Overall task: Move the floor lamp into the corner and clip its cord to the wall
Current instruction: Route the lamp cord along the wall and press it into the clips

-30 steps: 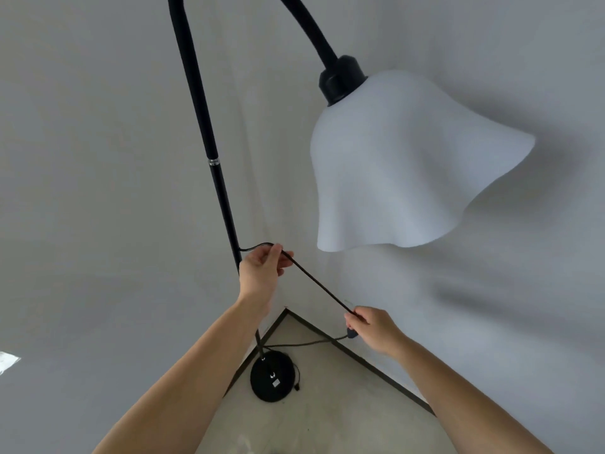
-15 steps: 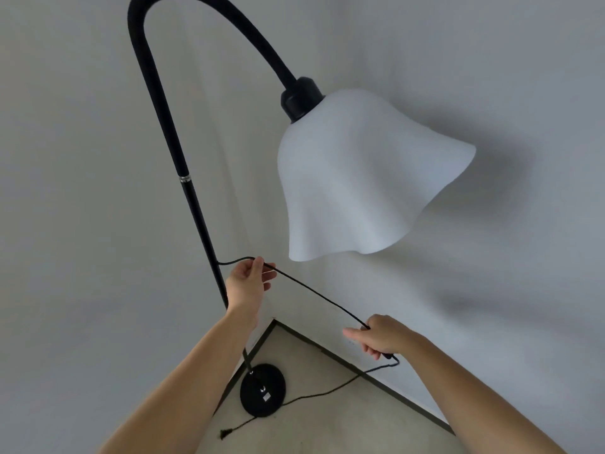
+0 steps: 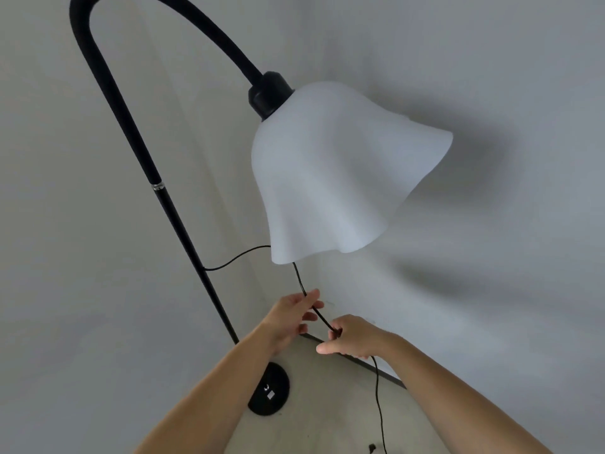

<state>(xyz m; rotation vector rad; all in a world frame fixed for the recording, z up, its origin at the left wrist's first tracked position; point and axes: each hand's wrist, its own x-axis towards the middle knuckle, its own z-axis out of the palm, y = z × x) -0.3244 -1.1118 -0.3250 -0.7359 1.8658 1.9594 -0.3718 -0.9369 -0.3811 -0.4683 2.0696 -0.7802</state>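
The floor lamp (image 3: pixel 157 188) already stands in the corner, its cord (image 3: pixel 235 257) looping rightward off the pole to the left hand (image 3: pixel 288 319), fingers loosely pinching it, then the right hand (image 3: pixel 353 337), fingers closed round it; clipping apparently remains.

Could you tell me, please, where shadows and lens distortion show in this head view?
Head view: the lamp shade casts a soft dark shadow on the wall to its right; the wide-angle lens makes the pole lean; the left hand and right hand on the cord look slightly soft.
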